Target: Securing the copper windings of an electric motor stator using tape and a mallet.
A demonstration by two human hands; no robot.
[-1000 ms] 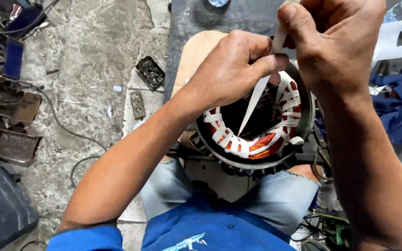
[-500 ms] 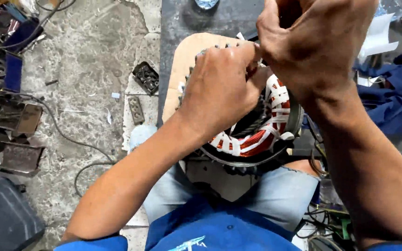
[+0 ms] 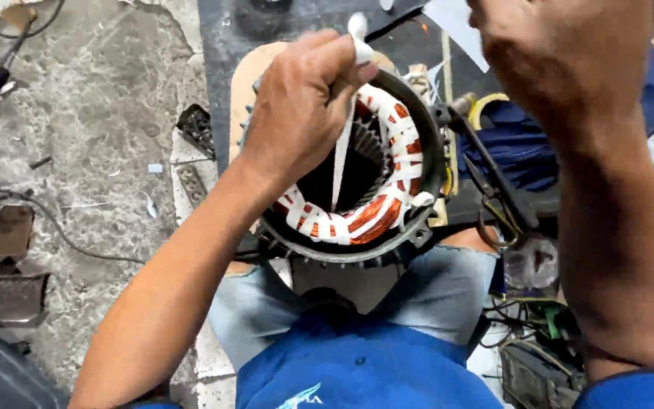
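Note:
A round motor stator stands on end between my knees; its copper windings are bound with white tape. My left hand rests over the stator's upper left rim. It pinches a strip of white tape that hangs down into the bore, with a short end sticking up above the fingers. My right hand is raised at the upper right, close to the camera. Its back faces me and its fingers are curled, so what they hold is hidden.
A wooden board lies under the stator on a dark mat. Scissors-like pliers and blue cloth lie to the right. Small metal parts sit on the concrete floor at left, with wires at the lower right.
My right hand has lifted up and right, away from the left hand. The left hand keeps the tape strip over the stator's rim.

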